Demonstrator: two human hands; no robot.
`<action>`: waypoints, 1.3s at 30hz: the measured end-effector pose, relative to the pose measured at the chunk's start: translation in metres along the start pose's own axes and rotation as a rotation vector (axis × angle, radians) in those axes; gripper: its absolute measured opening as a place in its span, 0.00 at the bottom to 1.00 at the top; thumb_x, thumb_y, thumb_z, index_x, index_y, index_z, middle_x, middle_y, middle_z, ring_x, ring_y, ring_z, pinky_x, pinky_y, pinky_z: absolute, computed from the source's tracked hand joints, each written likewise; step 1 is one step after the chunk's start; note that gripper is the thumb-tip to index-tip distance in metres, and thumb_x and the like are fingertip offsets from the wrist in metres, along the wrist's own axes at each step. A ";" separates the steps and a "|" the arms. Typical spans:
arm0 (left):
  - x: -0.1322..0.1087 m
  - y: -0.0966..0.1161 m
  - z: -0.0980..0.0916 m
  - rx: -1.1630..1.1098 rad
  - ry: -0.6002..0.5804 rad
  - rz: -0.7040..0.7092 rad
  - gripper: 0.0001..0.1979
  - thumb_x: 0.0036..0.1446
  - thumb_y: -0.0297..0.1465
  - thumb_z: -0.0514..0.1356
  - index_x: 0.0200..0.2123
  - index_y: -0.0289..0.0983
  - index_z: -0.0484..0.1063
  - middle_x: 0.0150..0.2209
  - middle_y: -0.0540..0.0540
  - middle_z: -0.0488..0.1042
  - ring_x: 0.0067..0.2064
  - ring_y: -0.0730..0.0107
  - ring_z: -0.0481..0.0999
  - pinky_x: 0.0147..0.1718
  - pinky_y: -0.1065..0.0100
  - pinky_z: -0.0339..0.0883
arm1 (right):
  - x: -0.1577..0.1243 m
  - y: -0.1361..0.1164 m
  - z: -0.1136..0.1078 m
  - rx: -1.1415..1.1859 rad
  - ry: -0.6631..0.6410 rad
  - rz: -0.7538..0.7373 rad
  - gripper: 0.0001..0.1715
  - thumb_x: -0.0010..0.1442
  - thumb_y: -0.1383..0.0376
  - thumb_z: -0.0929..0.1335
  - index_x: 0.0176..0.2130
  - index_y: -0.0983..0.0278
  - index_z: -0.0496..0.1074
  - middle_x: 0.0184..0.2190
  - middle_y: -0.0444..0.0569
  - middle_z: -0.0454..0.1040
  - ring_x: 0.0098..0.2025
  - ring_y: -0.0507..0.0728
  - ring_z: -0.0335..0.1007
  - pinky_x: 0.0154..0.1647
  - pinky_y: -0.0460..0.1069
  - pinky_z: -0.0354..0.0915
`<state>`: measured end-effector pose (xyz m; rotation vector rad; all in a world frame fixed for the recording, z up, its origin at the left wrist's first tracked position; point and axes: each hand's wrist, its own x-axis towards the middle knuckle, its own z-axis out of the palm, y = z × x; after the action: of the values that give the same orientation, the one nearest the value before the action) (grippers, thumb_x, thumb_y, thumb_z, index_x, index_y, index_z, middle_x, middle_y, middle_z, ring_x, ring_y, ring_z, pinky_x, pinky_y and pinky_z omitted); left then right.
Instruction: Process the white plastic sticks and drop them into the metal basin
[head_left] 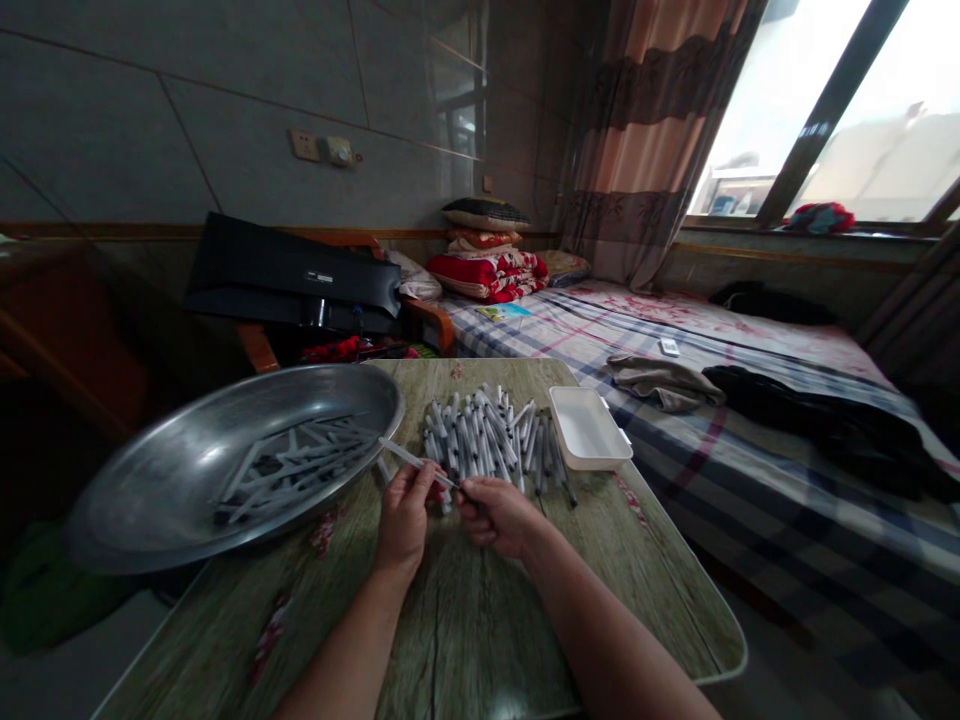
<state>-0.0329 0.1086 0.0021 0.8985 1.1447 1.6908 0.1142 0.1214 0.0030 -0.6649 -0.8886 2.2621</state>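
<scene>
Between its fingers my left hand [405, 508] pinches a slim whitish tube [401, 453], whose far end points up and left toward the metal basin. My right hand [491, 512] is closed at the dark lower end of the same tube, just right of my left hand. Behind both hands lies a pile of similar translucent tubes with dark ends [487, 435] on the wooden table [487, 620]. More such tubes [292, 465] lie in the big metal basin [180, 450] at the left.
A white open plastic box [589, 425] stands right of the pile. Beyond the table is a bed [555, 325] with folded bedding [487, 272] and dark clothes [832, 425]. A black monitor-like panel [292, 275] leans behind the basin.
</scene>
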 end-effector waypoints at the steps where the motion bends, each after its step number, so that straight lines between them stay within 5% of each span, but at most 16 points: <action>1: 0.000 0.002 0.000 -0.037 0.018 0.003 0.13 0.50 0.41 0.64 0.27 0.36 0.71 0.23 0.52 0.73 0.22 0.76 0.70 0.24 0.74 0.63 | -0.001 -0.001 -0.001 -0.017 -0.045 0.013 0.13 0.53 0.59 0.70 0.30 0.65 0.64 0.17 0.36 0.58 0.14 0.44 0.43 0.13 0.41 0.35; 8: 0.002 0.019 -0.003 -0.187 0.106 -0.015 0.12 0.50 0.38 0.63 0.35 0.37 0.68 0.22 0.53 0.73 0.23 0.75 0.70 0.22 0.75 0.64 | -0.012 -0.010 -0.007 -0.223 -0.372 0.077 0.10 0.45 0.65 0.69 0.21 0.64 0.62 0.13 0.39 0.62 0.12 0.46 0.50 0.11 0.42 0.43; 12: 0.001 0.023 -0.005 -0.183 0.110 0.012 0.13 0.49 0.32 0.61 0.40 0.39 0.68 0.21 0.55 0.72 0.22 0.75 0.69 0.22 0.76 0.63 | -0.014 -0.016 -0.012 -0.219 -0.415 0.113 0.11 0.44 0.64 0.69 0.21 0.63 0.61 0.12 0.37 0.58 0.12 0.45 0.45 0.11 0.42 0.40; 17: -0.002 0.017 -0.002 -0.295 0.001 -0.170 0.07 0.37 0.24 0.59 0.24 0.37 0.64 0.21 0.53 0.70 0.20 0.79 0.65 0.16 0.79 0.56 | -0.009 -0.015 -0.012 -0.141 -0.099 -0.191 0.12 0.47 0.62 0.69 0.24 0.62 0.61 0.14 0.34 0.54 0.14 0.45 0.40 0.14 0.42 0.38; 21: -0.014 0.009 0.012 -0.331 -0.124 -0.424 0.13 0.41 0.27 0.65 0.35 0.37 0.72 0.26 0.53 0.72 0.16 0.85 0.59 0.12 0.81 0.44 | -0.002 -0.010 -0.006 -0.377 0.112 -0.276 0.10 0.49 0.61 0.69 0.25 0.63 0.64 0.13 0.34 0.55 0.15 0.46 0.43 0.15 0.43 0.41; 23: -0.020 0.005 0.018 -0.287 -0.171 -0.506 0.18 0.44 0.30 0.67 0.42 0.38 0.73 0.26 0.52 0.74 0.18 0.82 0.65 0.13 0.80 0.51 | 0.001 -0.008 -0.002 -0.582 0.115 -0.307 0.07 0.48 0.63 0.69 0.25 0.64 0.67 0.15 0.37 0.60 0.18 0.47 0.50 0.19 0.43 0.47; 26: -0.021 -0.001 0.020 -0.219 -0.147 -0.520 0.13 0.47 0.35 0.67 0.37 0.37 0.76 0.27 0.47 0.76 0.24 0.72 0.74 0.19 0.73 0.63 | 0.002 -0.005 0.002 -0.760 0.099 -0.341 0.03 0.46 0.66 0.68 0.25 0.65 0.70 0.18 0.39 0.64 0.23 0.49 0.56 0.23 0.43 0.51; 32: -0.006 0.003 0.010 -0.374 0.022 -0.550 0.13 0.60 0.33 0.56 0.25 0.39 0.75 0.28 0.46 0.78 0.29 0.69 0.78 0.24 0.70 0.70 | 0.002 -0.005 0.000 -0.289 0.201 -0.336 0.10 0.48 0.66 0.62 0.33 0.63 0.68 0.15 0.35 0.55 0.15 0.47 0.42 0.16 0.43 0.42; 36: -0.009 0.011 0.011 -0.579 -0.145 -0.697 0.12 0.62 0.28 0.52 0.35 0.33 0.76 0.39 0.39 0.80 0.43 0.61 0.79 0.43 0.58 0.73 | 0.005 -0.007 -0.001 -0.286 0.414 -0.554 0.09 0.49 0.65 0.62 0.35 0.61 0.66 0.20 0.38 0.61 0.18 0.49 0.50 0.18 0.44 0.49; 39: -0.015 0.006 0.014 -0.578 -0.224 -0.819 0.11 0.62 0.27 0.53 0.37 0.32 0.75 0.36 0.37 0.80 0.41 0.60 0.80 0.43 0.58 0.72 | 0.004 -0.004 0.003 -0.545 0.544 -0.718 0.06 0.54 0.65 0.62 0.33 0.61 0.67 0.24 0.42 0.64 0.25 0.52 0.58 0.27 0.46 0.57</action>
<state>-0.0166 0.0978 0.0109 0.1844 0.6599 1.0930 0.1110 0.1254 0.0071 -0.9437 -1.2142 1.1260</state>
